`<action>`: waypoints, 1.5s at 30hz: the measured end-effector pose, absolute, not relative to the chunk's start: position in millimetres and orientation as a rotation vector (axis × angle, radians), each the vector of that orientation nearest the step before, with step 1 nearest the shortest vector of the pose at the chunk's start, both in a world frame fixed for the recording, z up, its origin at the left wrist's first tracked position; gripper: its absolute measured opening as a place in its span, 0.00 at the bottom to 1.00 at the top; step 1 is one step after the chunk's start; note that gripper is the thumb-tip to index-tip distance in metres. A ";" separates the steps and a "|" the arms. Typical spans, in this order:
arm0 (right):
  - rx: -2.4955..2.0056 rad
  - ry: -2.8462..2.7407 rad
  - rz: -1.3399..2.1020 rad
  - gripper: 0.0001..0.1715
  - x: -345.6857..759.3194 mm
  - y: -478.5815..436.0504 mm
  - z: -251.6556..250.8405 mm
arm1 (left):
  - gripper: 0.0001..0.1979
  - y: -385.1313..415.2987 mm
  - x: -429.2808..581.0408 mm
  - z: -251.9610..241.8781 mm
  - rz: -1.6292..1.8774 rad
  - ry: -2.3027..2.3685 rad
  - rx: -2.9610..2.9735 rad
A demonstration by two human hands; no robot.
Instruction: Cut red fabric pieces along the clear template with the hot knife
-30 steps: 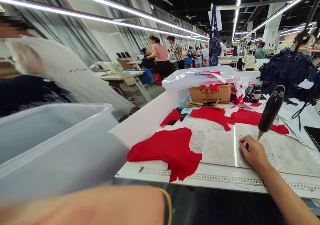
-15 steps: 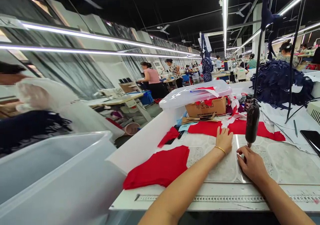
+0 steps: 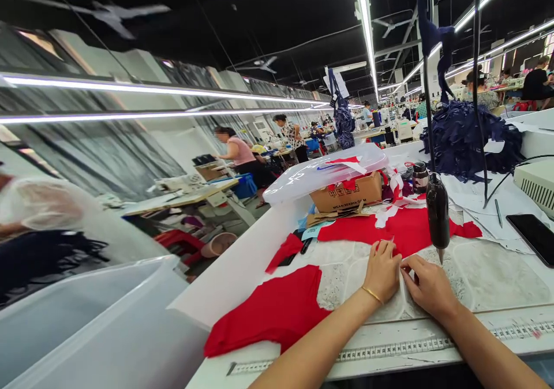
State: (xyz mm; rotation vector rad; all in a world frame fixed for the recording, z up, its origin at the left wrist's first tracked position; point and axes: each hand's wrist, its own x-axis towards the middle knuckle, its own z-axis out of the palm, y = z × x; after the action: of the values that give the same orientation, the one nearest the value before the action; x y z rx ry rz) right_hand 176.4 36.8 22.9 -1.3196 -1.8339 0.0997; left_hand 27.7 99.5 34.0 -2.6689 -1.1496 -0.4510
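Side by side over the stone-patterned board (image 3: 497, 273), my two hands nearly touch. My left hand (image 3: 383, 270), with a thin gold bracelet at the wrist, has its fingers bent at the near edge of the red fabric (image 3: 407, 227); what its fingertips hold is too small to tell. My right hand (image 3: 428, 285) is closed, thumb against fingers, just right of it; anything pinched there is hidden. A black hanging tool (image 3: 438, 213) points its metal tip down just above my right hand. A larger red fabric piece (image 3: 272, 308) lies to the left.
Behind the board are a cardboard box (image 3: 346, 193) under a clear plastic lid (image 3: 324, 169), and a dark jar (image 3: 419, 177). A phone (image 3: 534, 236) lies at right, near navy strips (image 3: 474, 141). A pale bin (image 3: 95, 320) stands left; a ruler tape (image 3: 389, 350) edges the table.
My hands have come together, and the red fabric behind them now reaches nearer to my left fingertips. The view has shifted, and the tool's tip now shows clear of my right hand.
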 end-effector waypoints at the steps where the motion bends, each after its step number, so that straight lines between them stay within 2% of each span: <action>1: -1.263 -1.828 0.084 0.10 176.6 36.7 23.5 | 0.09 91.4 23.1 34.1 -0.465 -1.126 -2.674; 6: -0.985 -1.833 0.036 0.08 174.4 31.8 32.6 | 0.10 46.9 -12.7 32.2 -0.607 -0.949 -2.657; 11: -0.931 -1.922 -0.076 0.10 187.3 7.9 38.7 | 0.17 18.3 -64.4 35.4 -0.744 -0.972 -2.571; 19: -1.476 -1.893 -0.251 0.15 275.6 -20.3 21.9 | 0.26 4.9 -90.2 34.5 -0.670 -1.034 -2.467; 24: -1.574 -1.860 -0.245 0.21 296.5 -21.2 8.9 | 0.32 1.0 -75.0 31.2 -0.676 -1.077 -2.552; 29: -1.699 -1.764 -0.243 0.21 297.3 -34.9 6.5 | 0.27 2.6 -72.9 35.4 -0.648 -1.165 -2.607; 34: -1.522 -1.760 -0.183 0.21 269.4 -31.0 17.7 | 0.23 1.6 -70.9 34.7 -0.671 -1.199 -2.660; 38: -1.439 -1.880 0.051 0.17 221.6 -3.3 31.0 | 0.23 2.0 -69.0 35.0 -0.685 -1.193 -2.691; 41: -1.563 -2.058 0.174 0.12 187.2 30.1 45.6 | 0.23 6.0 -71.0 39.4 -0.711 -1.174 -2.697; 45: -1.743 -2.134 0.177 0.10 155.3 76.2 63.7 | 0.17 15.7 -76.7 46.5 -0.744 -1.126 -2.701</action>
State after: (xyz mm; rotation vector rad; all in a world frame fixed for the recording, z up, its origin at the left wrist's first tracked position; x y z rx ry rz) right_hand 155.3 76.2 63.7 -1.7433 -2.1343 0.1765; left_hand -76.7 15.7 46.5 -2.7012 -1.1260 -0.7439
